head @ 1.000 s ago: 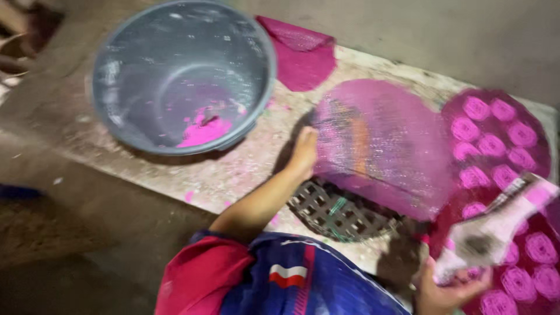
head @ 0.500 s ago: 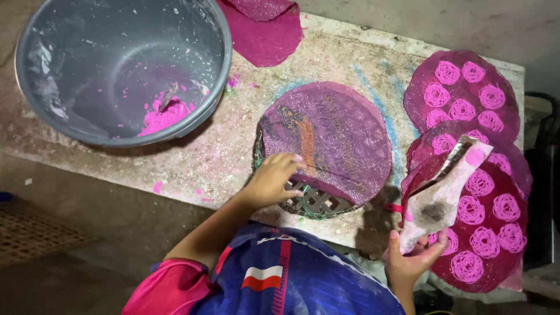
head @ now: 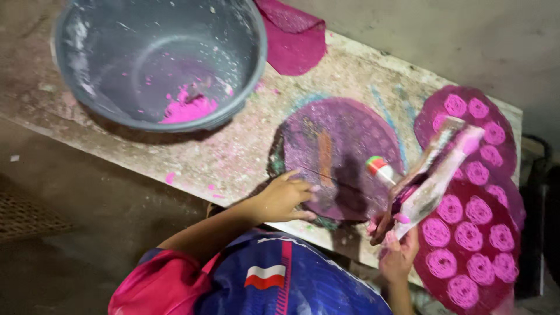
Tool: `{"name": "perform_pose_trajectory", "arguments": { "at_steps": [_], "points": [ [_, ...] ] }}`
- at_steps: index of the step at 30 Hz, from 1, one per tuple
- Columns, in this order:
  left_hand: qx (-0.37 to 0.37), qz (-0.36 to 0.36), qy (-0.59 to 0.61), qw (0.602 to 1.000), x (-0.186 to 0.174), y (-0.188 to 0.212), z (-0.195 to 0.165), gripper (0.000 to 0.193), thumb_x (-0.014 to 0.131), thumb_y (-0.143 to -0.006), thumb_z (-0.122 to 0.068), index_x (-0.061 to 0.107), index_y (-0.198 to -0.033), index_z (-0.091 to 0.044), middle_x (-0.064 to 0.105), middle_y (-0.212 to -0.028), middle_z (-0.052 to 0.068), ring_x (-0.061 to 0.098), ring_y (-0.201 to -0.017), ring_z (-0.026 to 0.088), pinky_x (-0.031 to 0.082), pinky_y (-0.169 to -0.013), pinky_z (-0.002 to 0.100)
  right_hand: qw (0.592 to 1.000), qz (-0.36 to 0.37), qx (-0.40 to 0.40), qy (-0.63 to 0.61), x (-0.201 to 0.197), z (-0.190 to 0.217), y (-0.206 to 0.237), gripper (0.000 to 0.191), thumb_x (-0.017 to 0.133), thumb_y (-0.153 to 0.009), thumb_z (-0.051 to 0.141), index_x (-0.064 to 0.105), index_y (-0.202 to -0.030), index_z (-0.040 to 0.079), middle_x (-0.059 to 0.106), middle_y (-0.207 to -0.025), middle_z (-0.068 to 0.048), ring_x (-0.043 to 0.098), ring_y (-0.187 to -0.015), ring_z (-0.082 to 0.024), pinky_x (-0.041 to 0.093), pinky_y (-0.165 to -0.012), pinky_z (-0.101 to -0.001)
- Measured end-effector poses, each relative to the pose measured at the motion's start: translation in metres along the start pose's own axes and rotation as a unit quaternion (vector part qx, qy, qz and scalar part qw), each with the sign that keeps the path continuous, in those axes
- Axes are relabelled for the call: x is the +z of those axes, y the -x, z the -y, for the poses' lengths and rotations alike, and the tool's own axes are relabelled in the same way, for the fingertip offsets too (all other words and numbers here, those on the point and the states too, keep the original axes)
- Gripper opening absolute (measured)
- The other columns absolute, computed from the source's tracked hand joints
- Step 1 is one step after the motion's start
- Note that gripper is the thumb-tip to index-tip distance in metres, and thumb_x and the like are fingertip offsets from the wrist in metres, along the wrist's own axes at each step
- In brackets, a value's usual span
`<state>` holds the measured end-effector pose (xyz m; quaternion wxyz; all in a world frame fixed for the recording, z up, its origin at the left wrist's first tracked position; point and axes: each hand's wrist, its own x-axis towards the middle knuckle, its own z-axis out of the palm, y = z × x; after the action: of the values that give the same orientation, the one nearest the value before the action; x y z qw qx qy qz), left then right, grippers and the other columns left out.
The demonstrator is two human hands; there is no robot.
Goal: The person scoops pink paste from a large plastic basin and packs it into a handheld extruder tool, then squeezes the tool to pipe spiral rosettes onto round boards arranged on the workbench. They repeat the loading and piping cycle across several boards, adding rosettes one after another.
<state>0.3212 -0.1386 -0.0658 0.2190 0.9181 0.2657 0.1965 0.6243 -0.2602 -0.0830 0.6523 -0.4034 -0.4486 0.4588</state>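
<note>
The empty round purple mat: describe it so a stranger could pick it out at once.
On the long speckled board, look right of the big grey plastic basin. The round purple woven mat lies under the left hand. Unlike the mats further right, it carries no pink coils.

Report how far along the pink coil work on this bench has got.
Done: two round mats at the right, the far filled mat and the near filled mat, carry rows of pink coils. In hand: the left hand rests on the bare purple mat, and the right hand holds a pink-smeared press beside it. Left: that mat has no coils; a little pink dough remains in the grey basin.
</note>
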Motion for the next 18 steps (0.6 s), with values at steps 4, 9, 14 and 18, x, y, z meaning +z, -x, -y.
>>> {"name": "perform_pose_trajectory", "arguments": {
  "at_steps": [4,9,14,18],
  "points": [
    [-0.036,-0.180,-0.066,0.981,-0.088,0.019,0.000,0.063,0.072,-0.083,-0.036,0.060,-0.137,-0.005,0.056,-0.145,0.016,0.049,-0.141,0.033,0.029,-0.123,0.053,0.964,0.127,0.148,0.180,0.058,0.018,-0.031,0.037,0.059,-0.099,0.019,0.058,-0.129,-0.001,0.072,-0.098,-0.019,0.066,-0.074,-0.020,0.054,-0.067,-0.0346],
    [-0.011,0.045,0.008,0.999,-0.195,0.051,0.009,0.035,0.072,-0.084,-0.024,0.066,-0.115,-0.009,0.069,-0.113,0.013,0.066,-0.114,0.027,0.042,-0.104,0.045,0.825,0.407,-0.030,0.391,0.188,0.035,-0.084,0.052,0.070,-0.087,0.027,0.061,-0.127,-0.004,0.072,-0.092,-0.014,0.071,-0.074,-0.026,0.056,-0.071,-0.0397],
    [0.035,0.214,0.106,0.970,-0.268,0.099,0.030,0.019,0.070,-0.094,-0.022,0.068,-0.111,-0.013,0.074,-0.097,0.015,0.075,-0.088,0.029,0.055,-0.076,0.039,0.672,0.493,-0.318,0.452,0.321,0.053,-0.159,0.055,0.062,-0.090,0.051,0.065,-0.110,0.001,0.068,-0.091,-0.013,0.069,-0.081,-0.032,0.052,-0.073,-0.0441],
    [0.014,0.254,-0.044,0.966,-0.323,0.135,0.082,0.041,0.076,-0.086,-0.035,0.067,-0.124,-0.021,0.075,-0.093,0.013,0.072,-0.076,0.034,0.055,-0.064,0.047,0.713,0.599,-0.147,0.334,0.379,0.061,-0.175,0.045,0.058,-0.098,0.049,0.065,-0.093,0.004,0.066,-0.080,-0.011,0.069,-0.074,-0.029,0.052,-0.066,-0.0407]
  ]
}}
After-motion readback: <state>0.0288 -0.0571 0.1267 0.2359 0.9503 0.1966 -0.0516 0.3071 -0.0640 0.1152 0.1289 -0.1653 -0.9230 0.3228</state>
